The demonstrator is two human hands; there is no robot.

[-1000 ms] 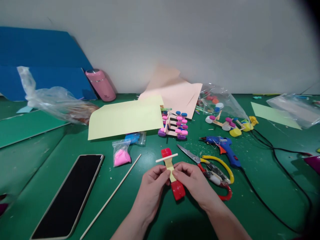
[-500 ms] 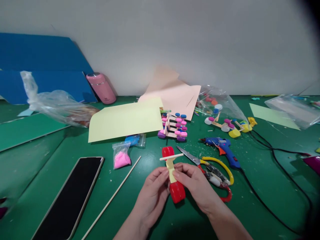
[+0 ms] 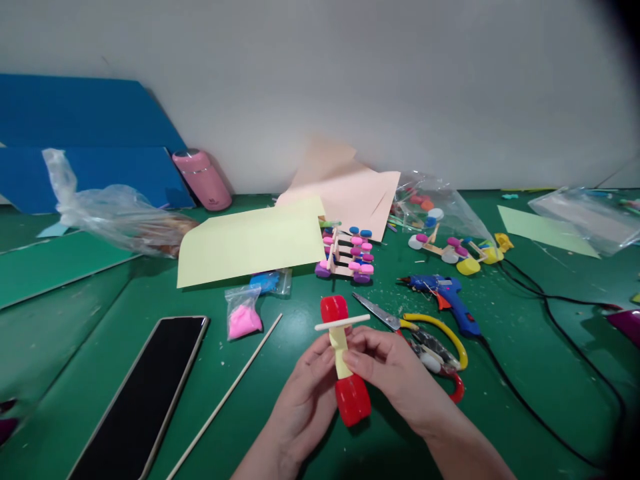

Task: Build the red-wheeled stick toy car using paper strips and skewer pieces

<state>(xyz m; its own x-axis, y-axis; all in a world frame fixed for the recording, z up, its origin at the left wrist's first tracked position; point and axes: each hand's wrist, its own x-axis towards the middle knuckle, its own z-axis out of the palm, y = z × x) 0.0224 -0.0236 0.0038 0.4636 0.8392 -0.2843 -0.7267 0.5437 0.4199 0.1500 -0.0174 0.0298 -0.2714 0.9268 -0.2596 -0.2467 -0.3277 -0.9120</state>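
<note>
Between both hands, above the table, is a small handmade toy car [image 3: 341, 361] with a pale yellow body. A shiny red wheel piece [image 3: 333, 307] sits at its far end and a larger red one [image 3: 353, 401] at its near end. Lying crosswise near the far end is a short white stick [image 3: 327, 326]. My left hand [image 3: 303, 390] has its fingers closed on the left side of the body. From the right, my right hand [image 3: 393, 367] pinches the body with thumb and fingers. Some fingertips are hidden behind the toy.
Right of my hands lie scissors [image 3: 380, 309], cutters with yellow and red handles [image 3: 443, 333] and a corded blue glue gun [image 3: 450, 297]. To the left are a thin wooden stick [image 3: 225, 397], a phone [image 3: 143, 393] and a bag of pink clay [image 3: 243, 320]. Small toy cars [image 3: 346, 257] stand beyond.
The toy car has tipped and shifted slightly toward me, and its near red piece sits lower. The white stick has come down a little. Both hands keep their hold.
</note>
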